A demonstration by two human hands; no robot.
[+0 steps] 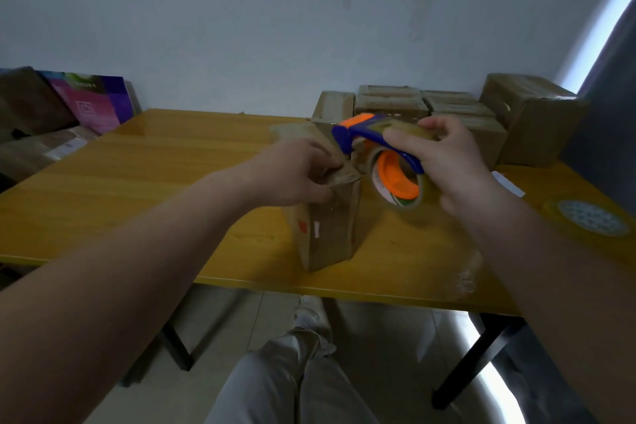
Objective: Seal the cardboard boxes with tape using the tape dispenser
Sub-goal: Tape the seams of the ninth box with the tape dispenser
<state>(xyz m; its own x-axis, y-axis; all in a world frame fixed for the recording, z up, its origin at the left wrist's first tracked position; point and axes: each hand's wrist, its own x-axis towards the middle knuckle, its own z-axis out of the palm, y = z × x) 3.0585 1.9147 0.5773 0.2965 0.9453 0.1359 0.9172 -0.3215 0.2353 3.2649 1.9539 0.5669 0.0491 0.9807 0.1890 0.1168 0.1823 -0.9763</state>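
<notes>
Left hand [292, 172] is pinching the brown cardboard box's [327, 227] top; right hand [447, 161] is gripping the blue-and-orange tape dispenser [385, 155] just beside it.

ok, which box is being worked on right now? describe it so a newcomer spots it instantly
Start at the yellow wooden table. Near its front edge, apart from the cluster of boxes at the far edge, one tall cardboard box stands on end. It alone has a red mark on its side, the left hand gripping its top and the tape dispenser just beside it.
</notes>
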